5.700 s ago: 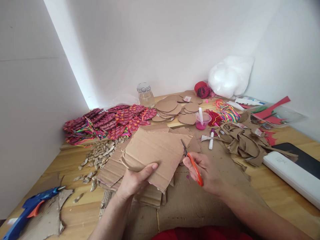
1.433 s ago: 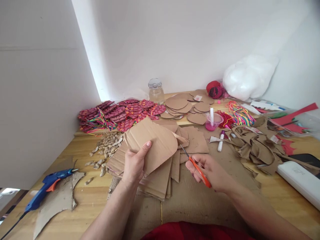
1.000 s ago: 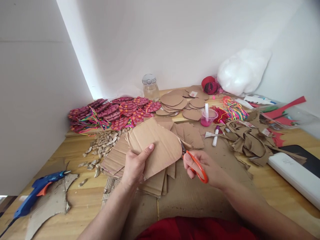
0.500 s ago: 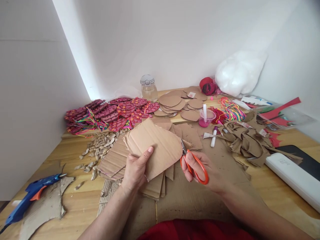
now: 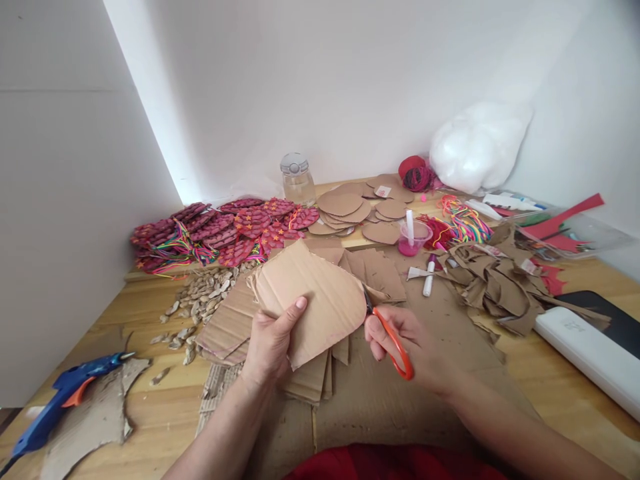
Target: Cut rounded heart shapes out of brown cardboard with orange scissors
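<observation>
My left hand [image 5: 270, 343] grips a brown cardboard piece [image 5: 313, 297] by its lower edge, thumb on top; its right side is cut into a curve. My right hand [image 5: 405, 343] is closed on orange-handled scissors [image 5: 387, 333], whose blades meet the cardboard's right edge. Under the held piece lies a stack of cardboard sheets [image 5: 235, 327] on the wooden table [image 5: 165, 407].
Cut cardboard discs [image 5: 350, 210], red patterned pieces with bright cords [image 5: 225, 230], a glass jar [image 5: 297, 179], a pink cup [image 5: 411, 240], cardboard scraps [image 5: 495, 280], seed shells [image 5: 200, 307], a blue glue gun [image 5: 60, 403], a white bag [image 5: 477, 147], and a white device [image 5: 585, 350] surround me.
The cardboard piece has been trimmed from a squarish sheet to a rounded shape and turned in my left hand. In the last half second the scissor handles closed together at its right edge.
</observation>
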Demonstrator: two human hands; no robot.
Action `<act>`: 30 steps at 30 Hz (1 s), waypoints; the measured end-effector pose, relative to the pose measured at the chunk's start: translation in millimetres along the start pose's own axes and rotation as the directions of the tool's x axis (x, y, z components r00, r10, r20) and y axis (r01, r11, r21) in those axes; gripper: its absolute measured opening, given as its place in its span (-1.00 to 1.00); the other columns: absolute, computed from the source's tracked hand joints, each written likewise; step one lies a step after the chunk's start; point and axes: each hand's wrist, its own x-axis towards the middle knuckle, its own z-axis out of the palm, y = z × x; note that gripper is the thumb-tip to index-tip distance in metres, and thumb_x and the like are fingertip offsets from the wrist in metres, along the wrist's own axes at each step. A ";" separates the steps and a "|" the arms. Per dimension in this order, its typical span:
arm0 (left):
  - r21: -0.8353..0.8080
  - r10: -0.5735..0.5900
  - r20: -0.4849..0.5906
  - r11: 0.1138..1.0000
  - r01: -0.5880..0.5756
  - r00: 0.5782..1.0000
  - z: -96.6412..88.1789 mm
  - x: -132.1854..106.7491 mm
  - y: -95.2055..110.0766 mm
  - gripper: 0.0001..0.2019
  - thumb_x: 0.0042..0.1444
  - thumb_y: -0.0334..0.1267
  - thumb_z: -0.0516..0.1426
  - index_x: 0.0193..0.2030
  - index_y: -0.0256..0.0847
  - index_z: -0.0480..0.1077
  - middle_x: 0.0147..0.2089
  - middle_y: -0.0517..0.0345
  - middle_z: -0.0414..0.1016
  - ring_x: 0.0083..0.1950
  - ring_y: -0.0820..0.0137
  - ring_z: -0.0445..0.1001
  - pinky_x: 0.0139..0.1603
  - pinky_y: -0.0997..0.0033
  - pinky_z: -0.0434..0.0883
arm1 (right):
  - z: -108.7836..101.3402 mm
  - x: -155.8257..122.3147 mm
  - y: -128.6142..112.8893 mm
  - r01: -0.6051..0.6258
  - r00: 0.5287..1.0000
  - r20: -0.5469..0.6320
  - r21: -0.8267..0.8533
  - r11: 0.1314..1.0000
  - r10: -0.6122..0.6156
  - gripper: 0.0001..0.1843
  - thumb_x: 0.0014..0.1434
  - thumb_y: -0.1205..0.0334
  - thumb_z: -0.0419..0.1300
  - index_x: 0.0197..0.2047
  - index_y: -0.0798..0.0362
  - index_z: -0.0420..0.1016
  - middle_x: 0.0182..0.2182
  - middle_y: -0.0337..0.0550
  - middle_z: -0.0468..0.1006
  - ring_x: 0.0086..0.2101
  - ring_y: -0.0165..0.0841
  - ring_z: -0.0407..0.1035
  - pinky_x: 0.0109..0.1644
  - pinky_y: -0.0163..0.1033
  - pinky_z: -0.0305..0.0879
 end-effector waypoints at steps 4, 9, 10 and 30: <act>0.018 0.018 -0.008 1.000 -0.018 1.000 0.4 -1.8 0.4 -0.57 -0.23 -0.16 0.52 -0.26 -0.37 0.60 -0.21 -0.09 0.72 -0.37 0.25 0.66 -0.40 0.40 0.58 | 0.1 0.1 -0.9 0.002 1.000 -0.024 -0.061 0.998 -0.004 -0.46 0.30 -0.19 0.20 -0.52 0.00 0.22 -0.62 -0.27 0.29 -0.54 -0.40 0.11 -0.46 -0.25 -0.03; 0.014 0.017 -0.020 1.000 -0.017 1.000 1.0 -2.7 1.1 -0.55 -0.24 -0.16 0.52 -0.22 -0.38 0.61 -0.27 -0.07 0.71 -0.33 0.19 0.68 -0.33 0.35 0.60 | -0.5 2.2 2.7 0.019 1.000 -0.017 0.006 1.000 -0.019 -0.42 0.21 -0.26 0.26 -0.54 -0.01 0.17 -0.61 -0.31 0.24 -0.56 -0.43 0.09 -0.47 -0.25 -0.03; 0.015 0.018 -0.022 1.000 -0.018 1.000 1.1 -2.8 1.4 -0.55 -0.24 -0.16 0.52 -0.22 -0.38 0.61 -0.27 -0.06 0.71 -0.33 0.20 0.67 -0.33 0.35 0.61 | -0.4 2.4 4.4 0.019 1.000 -0.012 0.038 0.999 -0.018 -0.42 0.19 -0.27 0.27 -0.53 -0.01 0.18 -0.61 -0.32 0.24 -0.57 -0.44 0.09 -0.48 -0.26 -0.03; 0.044 0.030 -0.026 0.999 -0.029 0.999 -0.6 -2.4 0.9 -0.55 -0.24 -0.14 0.52 -0.24 -0.38 0.62 -0.26 -0.08 0.71 -0.36 0.21 0.66 -0.41 0.39 0.57 | 0.0 1.0 10.9 -0.001 0.998 -0.069 -0.039 0.999 -0.001 -0.42 0.24 -0.21 0.25 -0.54 -0.02 0.12 -0.64 -0.36 0.18 -0.60 -0.46 0.07 -0.53 -0.29 -0.03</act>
